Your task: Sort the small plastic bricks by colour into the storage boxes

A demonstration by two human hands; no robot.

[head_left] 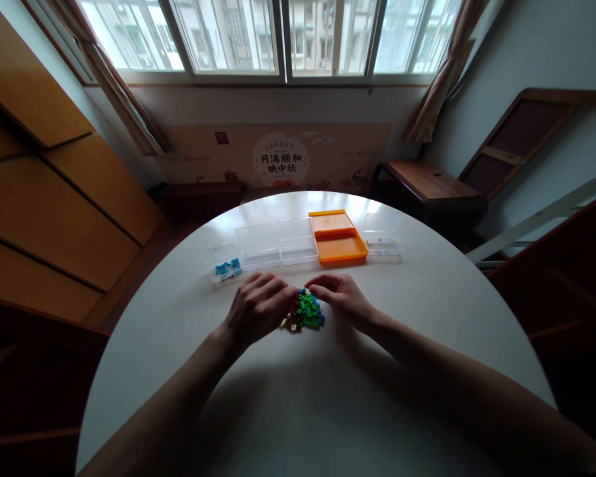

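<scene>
"Looking at that brick pile [310, 311], I'd be nervous about scatter. Where's it sitting exactly?"

"On the table [442, 305], right between the left hand [257, 301] and the right hand [346, 296]. Mostly green on top, brown on the left side, bits of blue round the edges, and a few cream pieces [293, 328] at the near left."

"And the grip?"

"Left: fingers curled, thumb at the pile's edge, can't tell if there's a brick in there. Right: thumb and forefinger close together by the far side, too small to say whether they're pinching anything."

"So what could go wrong?"

"Mostly a nudge, I reckon. It's a loose heap, so a dragging knuckle could send those cream pieces skidding. Green and brown sit jammed together too, so a hasty pinch might catch two colours. Also, the small clear box [219, 277] with the blue bricks [227, 267] is just beyond the left knuckles. Bump its rim and it could tip. The orange box [342, 257] looks sturdier to me, tbh."
</scene>
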